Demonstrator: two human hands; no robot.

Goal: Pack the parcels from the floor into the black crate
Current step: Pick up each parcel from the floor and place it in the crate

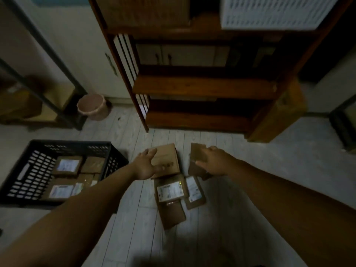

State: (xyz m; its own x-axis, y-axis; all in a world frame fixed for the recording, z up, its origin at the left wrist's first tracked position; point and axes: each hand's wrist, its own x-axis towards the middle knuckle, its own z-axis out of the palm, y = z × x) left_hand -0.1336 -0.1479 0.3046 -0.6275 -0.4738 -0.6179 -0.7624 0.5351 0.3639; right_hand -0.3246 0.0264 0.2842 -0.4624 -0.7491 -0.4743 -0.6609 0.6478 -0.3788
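Observation:
Several brown cardboard parcels lie on the pale plank floor in front of me. My left hand [146, 165] reaches with spread fingers over a plain brown parcel [167, 158]. My right hand [214, 162] grips a second brown parcel [196, 159], thumb on its near face, the parcel tilted up off the floor. Closer to me lie a labelled parcel [170, 190], a narrow labelled parcel [194, 191] and a plain one [172, 213]. The black crate [23, 170] stands at my left with several parcels inside, two showing white labels.
A dark wooden shelf unit [202, 87] stands right behind the parcels. A pink waste bin [93, 106] sits by the white cupboard at the back left. A cardboard box [279, 114] leans at the shelf's right side. A metal rack stands at the far left.

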